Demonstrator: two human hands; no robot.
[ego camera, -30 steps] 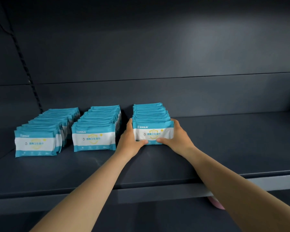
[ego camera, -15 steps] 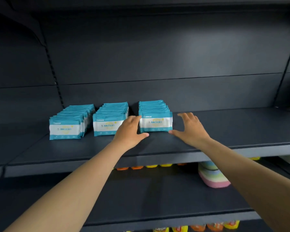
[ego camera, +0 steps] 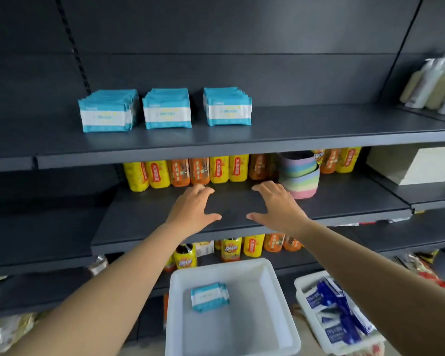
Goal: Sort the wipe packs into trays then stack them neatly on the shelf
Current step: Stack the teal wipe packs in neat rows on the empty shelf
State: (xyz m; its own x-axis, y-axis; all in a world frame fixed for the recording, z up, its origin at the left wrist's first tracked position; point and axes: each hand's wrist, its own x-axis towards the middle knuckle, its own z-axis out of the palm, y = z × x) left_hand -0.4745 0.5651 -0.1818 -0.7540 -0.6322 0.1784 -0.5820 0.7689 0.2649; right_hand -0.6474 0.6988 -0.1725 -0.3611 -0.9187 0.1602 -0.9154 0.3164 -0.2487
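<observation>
Wipe packs (ego camera: pixel 166 109) above hands (ego camera: pixel 194 208)

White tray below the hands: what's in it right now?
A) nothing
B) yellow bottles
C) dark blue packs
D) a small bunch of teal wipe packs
D: the white tray holds only a small bunch of teal wipe packs; the dark blue packs lie in the neighbouring tray.

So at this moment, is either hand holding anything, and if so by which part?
Nothing is held. The left hand and right hand are both open, fingers spread, in front of the dark grey metal shelf.
</observation>
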